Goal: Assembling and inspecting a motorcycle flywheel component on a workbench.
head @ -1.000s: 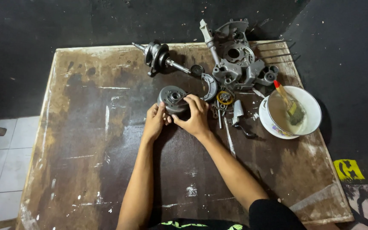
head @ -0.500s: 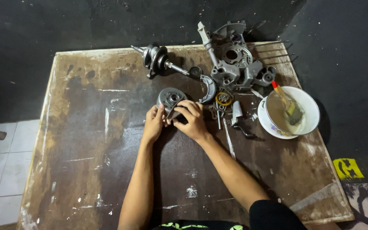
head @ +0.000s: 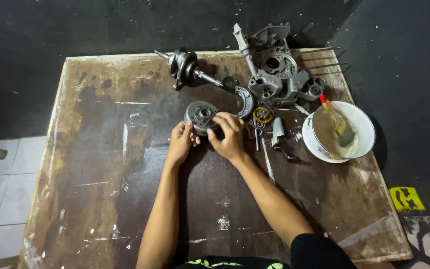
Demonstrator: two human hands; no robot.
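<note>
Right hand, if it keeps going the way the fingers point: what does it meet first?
The right hand points up-left and already touches the round metal drum. Beyond that, probably bare table; depth is unclear.

Item: round metal drum [head: 201, 115], dark grey, ribbed rim, pale hub at its centre. I see it flat on the stained wooden table [head: 100, 164], open face up, gripped from 7 o'clock by my left hand [head: 181, 143] and from 4 o'clock by my right hand [head: 229, 135].
</note>
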